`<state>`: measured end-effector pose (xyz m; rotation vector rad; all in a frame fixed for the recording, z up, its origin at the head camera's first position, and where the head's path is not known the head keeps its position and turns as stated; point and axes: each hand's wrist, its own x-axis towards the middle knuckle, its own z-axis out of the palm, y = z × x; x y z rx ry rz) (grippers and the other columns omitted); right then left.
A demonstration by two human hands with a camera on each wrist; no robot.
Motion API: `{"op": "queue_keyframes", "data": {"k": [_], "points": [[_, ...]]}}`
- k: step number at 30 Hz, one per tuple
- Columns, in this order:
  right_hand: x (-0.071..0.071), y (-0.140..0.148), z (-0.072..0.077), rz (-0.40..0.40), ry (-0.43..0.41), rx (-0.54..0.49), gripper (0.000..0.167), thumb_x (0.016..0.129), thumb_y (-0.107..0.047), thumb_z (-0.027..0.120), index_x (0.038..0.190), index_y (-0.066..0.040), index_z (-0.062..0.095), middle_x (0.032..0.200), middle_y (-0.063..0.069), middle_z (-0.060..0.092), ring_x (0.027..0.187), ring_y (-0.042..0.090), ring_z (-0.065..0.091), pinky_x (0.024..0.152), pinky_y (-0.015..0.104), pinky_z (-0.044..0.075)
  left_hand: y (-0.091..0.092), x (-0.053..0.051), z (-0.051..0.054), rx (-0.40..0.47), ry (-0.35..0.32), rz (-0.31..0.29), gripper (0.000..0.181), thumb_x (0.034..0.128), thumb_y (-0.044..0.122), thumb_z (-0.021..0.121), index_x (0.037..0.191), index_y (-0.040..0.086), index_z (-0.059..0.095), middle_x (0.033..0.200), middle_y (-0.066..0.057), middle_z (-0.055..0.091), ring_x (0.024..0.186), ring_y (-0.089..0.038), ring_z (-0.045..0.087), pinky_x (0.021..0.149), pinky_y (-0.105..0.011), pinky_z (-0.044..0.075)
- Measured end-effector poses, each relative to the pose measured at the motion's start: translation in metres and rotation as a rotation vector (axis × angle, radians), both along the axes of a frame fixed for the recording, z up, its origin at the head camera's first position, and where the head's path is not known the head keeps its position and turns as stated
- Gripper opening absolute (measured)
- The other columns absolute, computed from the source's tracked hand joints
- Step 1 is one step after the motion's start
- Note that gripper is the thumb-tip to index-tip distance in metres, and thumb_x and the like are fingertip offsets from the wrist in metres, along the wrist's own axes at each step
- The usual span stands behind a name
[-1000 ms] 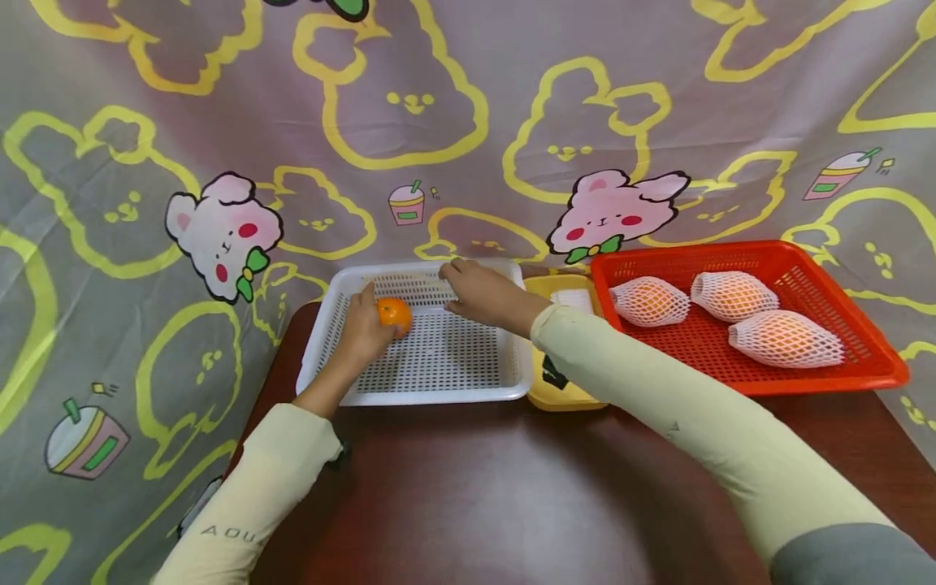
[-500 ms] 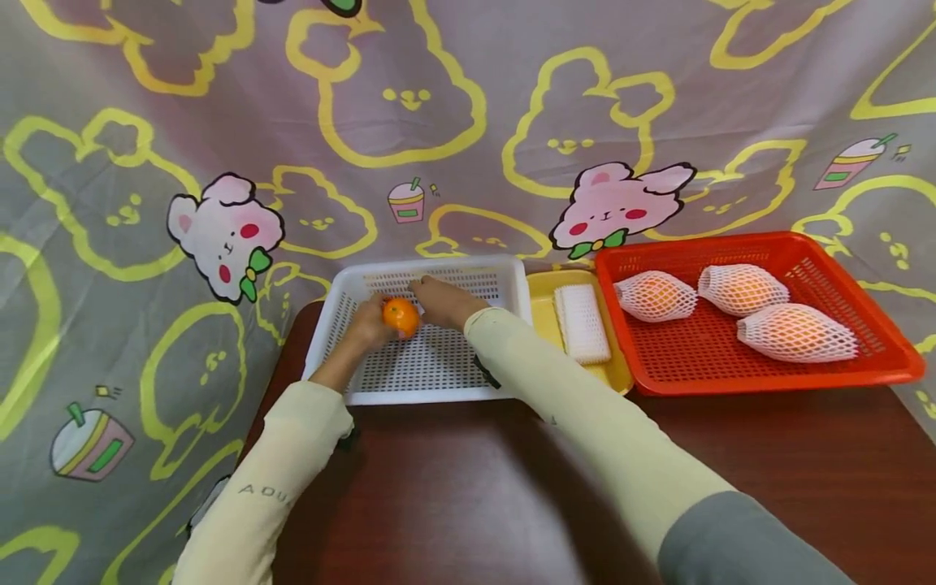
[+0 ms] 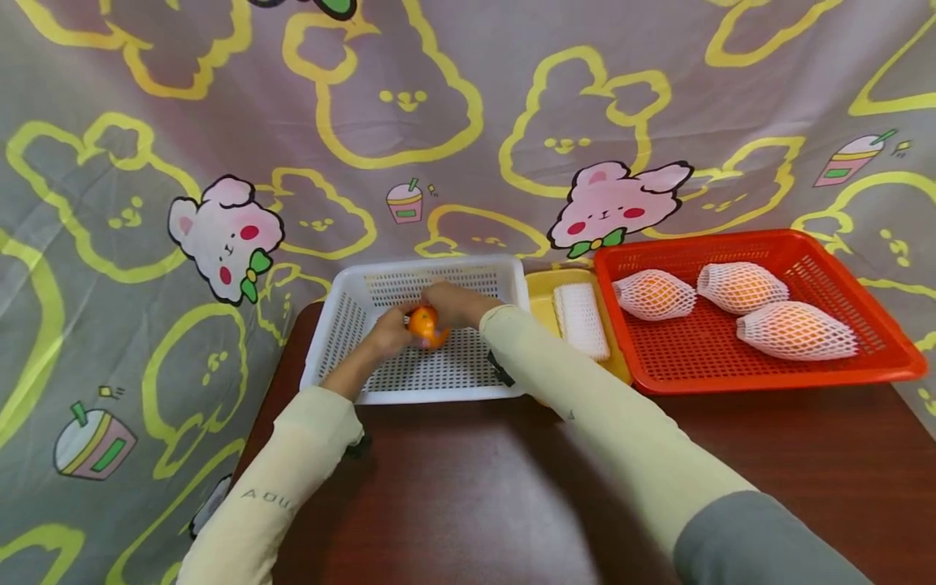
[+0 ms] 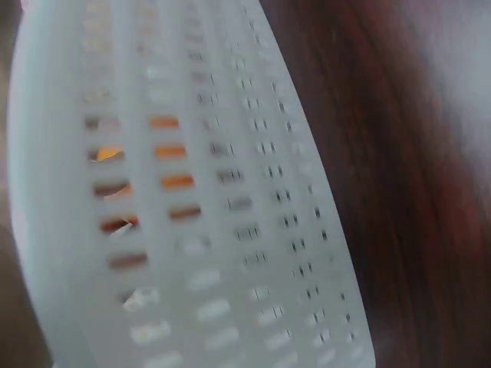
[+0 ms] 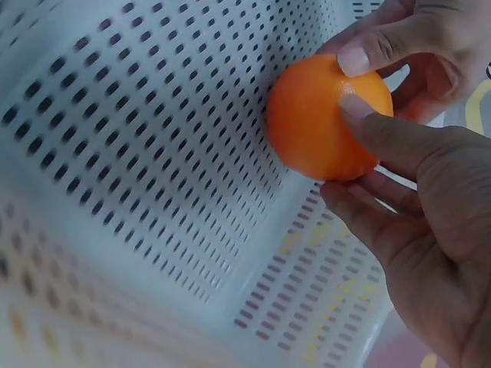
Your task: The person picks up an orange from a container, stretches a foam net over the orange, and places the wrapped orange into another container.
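Observation:
A bare orange (image 3: 425, 322) is between both hands, inside the white perforated basket (image 3: 409, 397). In the right wrist view the orange (image 5: 318, 123) shows smooth skin. There the right hand (image 5: 453, 222) has its thumb on the near side and its fingers lower down. The left hand (image 5: 433, 46) grips the fruit from the other side, thumb on top. From the head view, the left hand (image 3: 390, 333) is at the orange's left and the right hand (image 3: 455, 305) at its right. In the left wrist view the basket wall (image 4: 222, 230) hides both hands; orange colour shows through slots.
Right of the white basket stands a yellow tray (image 3: 543, 310) with white foam netting (image 3: 581, 321) in it. Further right, a red basket (image 3: 702, 357) holds three net-wrapped fruits (image 3: 742, 287). A patterned cloth (image 3: 453, 106) hangs behind the dark wooden table (image 3: 453, 487).
The left hand has carried the orange rightward within the white basket. The right hand has come over from the basket's right part and now holds the orange too.

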<state>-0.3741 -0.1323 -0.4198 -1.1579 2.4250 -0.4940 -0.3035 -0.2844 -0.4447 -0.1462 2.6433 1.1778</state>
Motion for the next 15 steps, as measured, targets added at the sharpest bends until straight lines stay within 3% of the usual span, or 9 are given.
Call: {"op": "queue_keyframes", "data": {"k": [4,8,12,15], "points": [[-0.001,0.016,0.009,0.061,0.004,0.017,0.031,0.093,-0.006,0.072,0.124,-0.001,0.066,0.117,0.009,0.069,0.101,0.019,0.059,0.098,0.033,0.052,0.013,0.004,0.003,-0.005,0.024,-0.034,0.074,0.0858,-0.003,0.076,0.151,-0.009,0.04,0.149,-0.027,0.051,0.135,-0.037,0.052,0.118,-0.047,0.042],[0.0,0.04,0.024,0.111,0.023,-0.02,0.035,0.091,-0.005,0.073,0.125,-0.001,0.066,0.119,0.01,0.069,0.106,0.021,0.061,0.102,0.035,0.051,0.03,0.012,0.013,0.059,0.067,-0.022,0.073,0.0874,-0.002,0.076,0.152,-0.006,0.041,0.152,-0.024,0.049,0.133,-0.037,0.054,0.114,-0.046,0.047],[0.004,0.073,0.038,0.127,0.068,-0.142,0.042,0.089,-0.009,0.078,0.129,-0.002,0.066,0.125,0.011,0.068,0.115,0.025,0.062,0.106,0.039,0.051,0.047,0.024,0.027,0.126,0.181,-0.022,0.071,0.0866,0.002,0.08,0.15,-0.003,0.047,0.15,-0.022,0.048,0.129,-0.039,0.055,0.106,-0.047,0.052],[0.015,0.104,0.046,0.072,0.012,-0.26,0.05,0.087,-0.011,0.082,0.132,-0.002,0.064,0.129,0.012,0.065,0.12,0.027,0.061,0.105,0.04,0.054,0.063,0.035,0.039,0.202,0.259,-0.05,0.07,0.0843,0.005,0.083,0.147,-0.001,0.052,0.147,-0.021,0.048,0.13,-0.039,0.053,0.105,-0.047,0.053]]}}
